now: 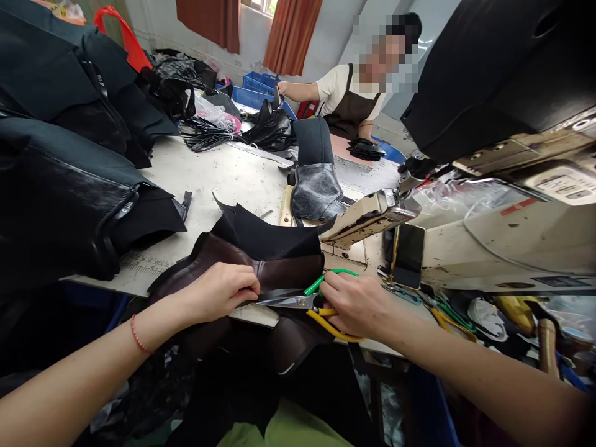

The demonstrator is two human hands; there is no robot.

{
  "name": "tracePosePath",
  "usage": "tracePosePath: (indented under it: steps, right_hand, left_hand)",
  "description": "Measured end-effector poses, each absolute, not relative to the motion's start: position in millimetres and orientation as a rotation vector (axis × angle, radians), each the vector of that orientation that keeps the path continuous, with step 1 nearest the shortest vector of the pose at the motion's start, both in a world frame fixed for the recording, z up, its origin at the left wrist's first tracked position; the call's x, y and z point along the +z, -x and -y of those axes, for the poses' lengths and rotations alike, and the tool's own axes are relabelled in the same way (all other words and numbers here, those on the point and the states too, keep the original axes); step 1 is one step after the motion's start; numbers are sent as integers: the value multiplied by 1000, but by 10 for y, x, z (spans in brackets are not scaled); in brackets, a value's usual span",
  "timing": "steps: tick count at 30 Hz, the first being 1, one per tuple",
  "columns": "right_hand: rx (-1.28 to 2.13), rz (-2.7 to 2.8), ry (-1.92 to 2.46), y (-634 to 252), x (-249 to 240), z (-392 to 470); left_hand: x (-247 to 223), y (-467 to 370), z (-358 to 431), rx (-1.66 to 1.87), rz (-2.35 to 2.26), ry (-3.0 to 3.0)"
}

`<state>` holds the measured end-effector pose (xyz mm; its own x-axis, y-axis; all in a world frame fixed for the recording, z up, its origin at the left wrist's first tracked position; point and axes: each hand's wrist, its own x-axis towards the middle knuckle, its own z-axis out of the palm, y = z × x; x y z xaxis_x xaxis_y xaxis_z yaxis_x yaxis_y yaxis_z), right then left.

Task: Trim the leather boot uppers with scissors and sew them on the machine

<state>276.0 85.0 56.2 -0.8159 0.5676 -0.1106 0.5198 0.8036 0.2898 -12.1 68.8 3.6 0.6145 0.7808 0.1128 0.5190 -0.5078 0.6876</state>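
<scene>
A dark brown and black leather piece (pixel 291 270) lies over the table's front edge. My left hand (pixel 222 290) pinches its near edge, close to the scissor tips. In my right hand (pixel 351 304) are scissors (pixel 298 300) with one green and one yellow handle, their blades pointing left along the edge of the leather. The blades look nearly closed, and whatever is between them is too small to tell. Behind the piece rises the cream arm of a sewing machine (pixel 367 218).
Black leather pieces (pixel 60 180) are piled at left. A black boot-shaped piece (pixel 316 174) stands behind the machine arm. A phone (pixel 408 254) and more tools are at right. Across the table (pixel 205 180) sits a person (pixel 351 99) near blue baskets (pixel 258 84).
</scene>
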Motion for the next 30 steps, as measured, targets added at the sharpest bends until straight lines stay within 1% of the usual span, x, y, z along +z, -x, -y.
tracePosePath:
  steps: [7,12,18,21,24,27,30]
  right_hand:
    - [333,-2829,-787,-2801,498,-909]
    - [432,-2889,-751,-2815,510,-903]
    - [481,-2901,-816,-2724,576,-858]
    - [513,-2913,-757,-2688,607,-856]
    - [539,-2926,-709,-2687,632,-846]
    - [512,-2910,-719,-2715,622,-810]
    - [447,-2938,-820,-2768,553,-725]
  left_hand:
    - [19,131,-676,570,-1016,-2251]
    - [46,127,-667,589,-1017,-2255]
    - [26,147,-695,592,-1005,-2300]
    - [14,144,-678,573,-1021,-2364]
    - [56,55,-463,556,-1165,-2445]
    - [119,-97,-22,597,-1494,-2495]
    - [96,-178,375,807,-1832,-2447]
